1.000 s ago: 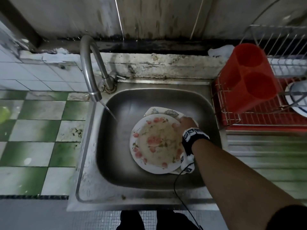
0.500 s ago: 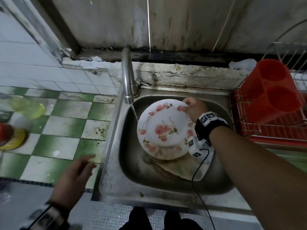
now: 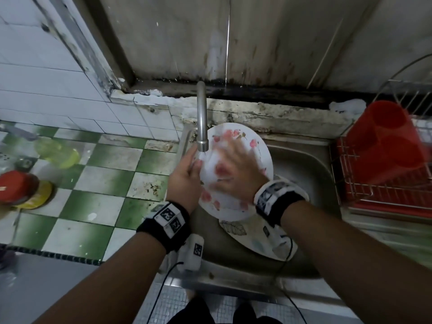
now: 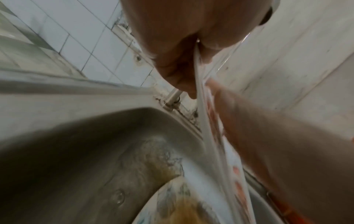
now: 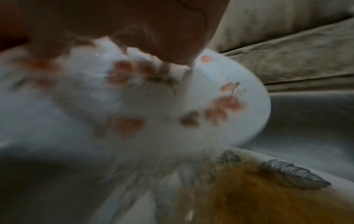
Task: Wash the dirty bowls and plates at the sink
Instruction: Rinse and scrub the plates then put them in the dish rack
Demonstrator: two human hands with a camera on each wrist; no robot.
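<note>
**Wet plate under the tap**

Head: your left hand [image 3: 184, 174] pinches the floral plate [image 3: 254, 160] at its rim over the sink [image 3: 301, 164]; right hand [image 3: 236, 169] lies spread across it.

Left wrist: thumb and fingers [image 4: 178, 72] clamp the rim.

Right wrist: blurred. Stiff, slick, breakable; keep to the rim.

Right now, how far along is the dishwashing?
Early. In hand: left hand grips the rim of the floral plate under the faucet; right hand rubs its face, no visible residue. Left: the feather-print plate in the sink carries brown residue. Nothing clearly finished.
</note>
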